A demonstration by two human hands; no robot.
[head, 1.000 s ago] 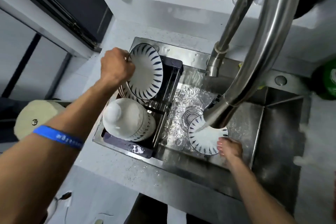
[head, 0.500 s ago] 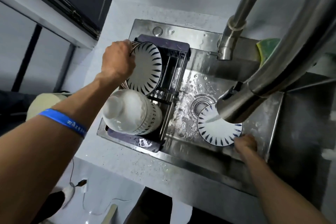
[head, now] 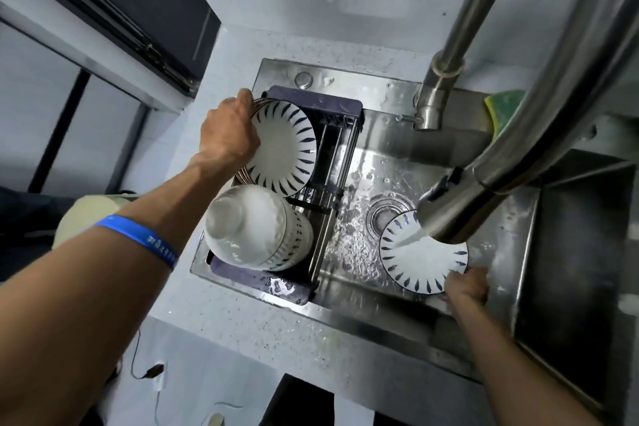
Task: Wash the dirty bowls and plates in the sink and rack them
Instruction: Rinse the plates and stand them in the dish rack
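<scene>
Racked plate (head: 283, 149): centre-left of frame, standing on edge at the front of a row of plates in the rack, white face and dark-blue radial rim strokes turned toward the sink.
Change: one second ago this plate was tilted and held higher over the rack; now it sits lower and squarer against the plates behind it. Judged seated, or nearly so.
Left hand (head: 228, 133): grips the plate's left rim, fingers curled behind the edge, thumb side toward the camera. It has not let go yet.
Plate under water (head: 420, 258): lower right of the basin, same blue-stroke pattern, tilted under the faucet stream; its position against the drain is much as it was half a second ago.
Right hand (head: 465, 285): pinches this plate's lower-right rim; individual fingers are not resolvable.
Meaning for task: one more plate racked; rinsing of the next one under way. No other loose dish is visible in the basin.
Bowls (head: 256, 228): white stack, inverted, in the near end of the rack, wet sheen on top.
Rack (head: 340, 149): dark frame with metal bars, set across the left part of the sink.
Faucet (head: 484, 183): large steel arc at right, running.
Sponge (head: 503, 107): yellow-green, on the ledge behind the faucet base.
</scene>
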